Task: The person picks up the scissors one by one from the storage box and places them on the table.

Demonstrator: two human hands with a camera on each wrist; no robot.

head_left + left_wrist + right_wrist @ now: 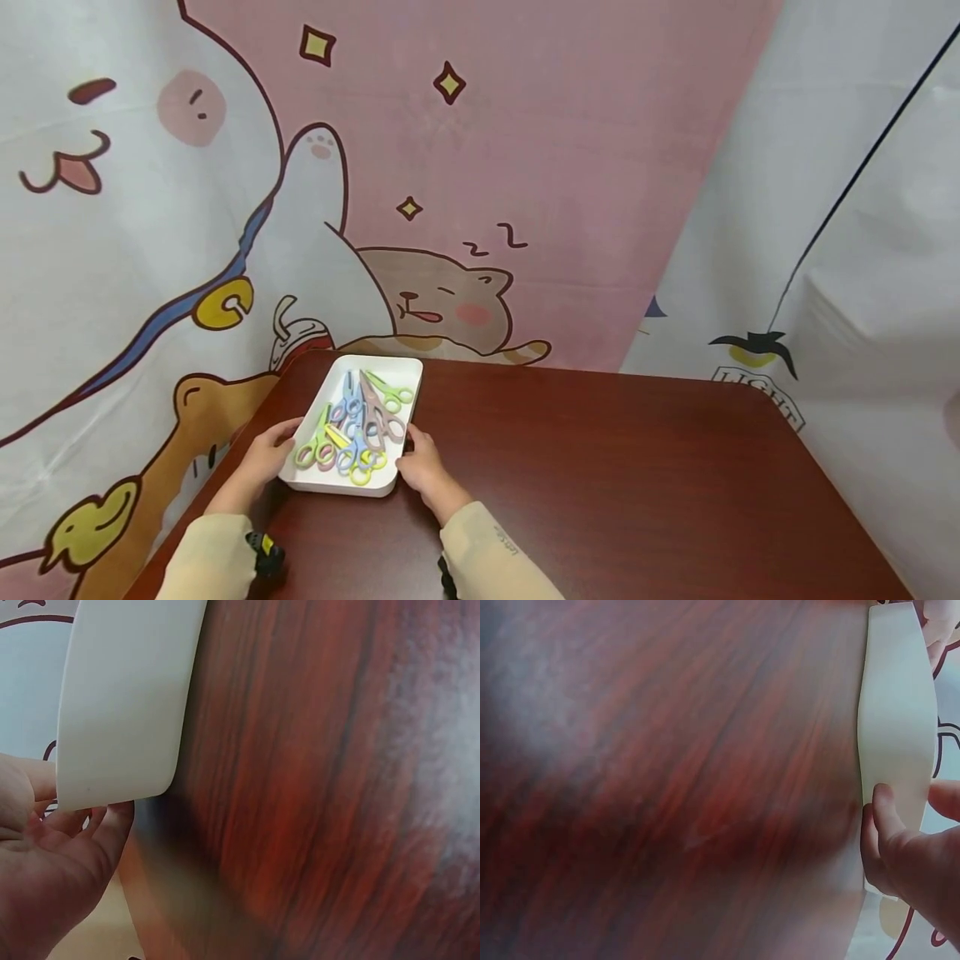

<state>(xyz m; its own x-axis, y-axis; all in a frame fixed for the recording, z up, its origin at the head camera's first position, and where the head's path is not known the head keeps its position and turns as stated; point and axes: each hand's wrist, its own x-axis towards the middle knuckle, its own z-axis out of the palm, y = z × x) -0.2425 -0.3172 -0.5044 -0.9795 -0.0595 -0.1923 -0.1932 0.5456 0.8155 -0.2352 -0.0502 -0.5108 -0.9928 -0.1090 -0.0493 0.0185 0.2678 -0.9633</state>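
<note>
A white rectangular tray (341,488) is at the left part of the table, with several small scissors lying in it: green ones (388,388), blue ones (362,435), mauve ones (381,414) and yellow ones (337,435). My left hand (266,458) grips the tray's left side, and in the left wrist view its fingers bend round the tray wall (124,705). On the opposite side my right hand (426,468) holds the tray. The right wrist view has its fingertips (883,796) against the outer wall, the thumb at the rim.
The dark reddish-brown wooden table (600,475) stretches off to the right. Behind and to the left hangs a cloth (555,167) with cartoon animals, close along the table's edges. Both forearms wear cream sleeves (487,550), with a black strap device (266,554) at the left wrist.
</note>
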